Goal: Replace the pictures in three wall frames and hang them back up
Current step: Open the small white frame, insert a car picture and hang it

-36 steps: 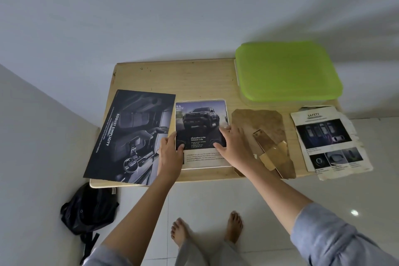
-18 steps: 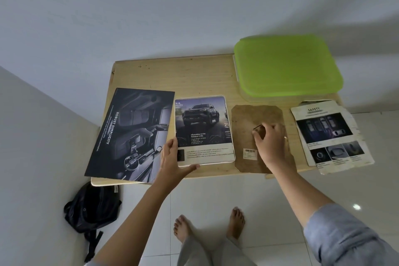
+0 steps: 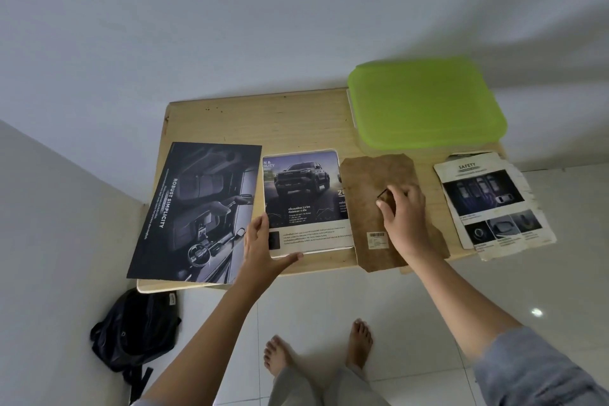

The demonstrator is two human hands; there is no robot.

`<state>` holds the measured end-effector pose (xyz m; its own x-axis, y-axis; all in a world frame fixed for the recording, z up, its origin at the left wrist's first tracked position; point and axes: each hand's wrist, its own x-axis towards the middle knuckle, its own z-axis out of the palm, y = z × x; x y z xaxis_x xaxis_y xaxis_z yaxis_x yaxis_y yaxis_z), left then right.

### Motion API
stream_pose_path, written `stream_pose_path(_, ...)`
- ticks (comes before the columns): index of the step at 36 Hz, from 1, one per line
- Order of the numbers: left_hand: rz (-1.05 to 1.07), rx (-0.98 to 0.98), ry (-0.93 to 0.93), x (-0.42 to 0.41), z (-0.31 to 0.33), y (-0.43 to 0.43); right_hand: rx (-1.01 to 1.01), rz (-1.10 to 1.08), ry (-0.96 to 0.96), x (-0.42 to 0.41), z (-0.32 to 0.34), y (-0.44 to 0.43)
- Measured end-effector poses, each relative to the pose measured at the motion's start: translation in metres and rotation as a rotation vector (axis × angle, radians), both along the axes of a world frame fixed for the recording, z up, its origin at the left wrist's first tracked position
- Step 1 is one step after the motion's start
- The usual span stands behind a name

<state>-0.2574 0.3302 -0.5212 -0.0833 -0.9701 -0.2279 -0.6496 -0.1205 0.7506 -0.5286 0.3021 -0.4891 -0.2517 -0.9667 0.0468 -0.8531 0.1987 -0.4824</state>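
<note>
— A pale wooden tabletop (image 3: 263, 122) stands against a white wall, with tiled floor below. What are the hands doing?

— The right hand (image 3: 403, 211) rests on the brown backing board (image 3: 365, 184), which lies by the tabletop's near edge. Its fingers are curled, and thumb and forefinger pinch a small dark clip (image 3: 382, 193) on the board.

— And the left?

— The left hand (image 3: 263, 245) is spread wide. Its fingers lie straight along the left side of the frame (image 3: 306, 201) and its thumb along the near side, bracketing that corner without gripping. The frame lies flat with the truck picture up, and its right side meets the board.

— Around them?

— A dark brochure (image 3: 197, 211) overhangs the near left corner and a safety sheet (image 3: 491, 204) the near right. A green lid (image 3: 425, 102) covers the far right corner. A black backpack (image 3: 135, 330) sits on the floor.
</note>
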Motion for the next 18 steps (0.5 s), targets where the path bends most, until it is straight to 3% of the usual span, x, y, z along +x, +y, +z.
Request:
stream_pose_path(12,-0.08,0.062,-0.049,0.015,0.003,-0.004,0.088,0.155,-0.074,0.083,0.003,-0.03)
stream_pose_path(18,-0.134,0.126,0.024,0.024,0.013,-0.003,0.156,0.148,-0.077,0.112,-0.002,-0.046)
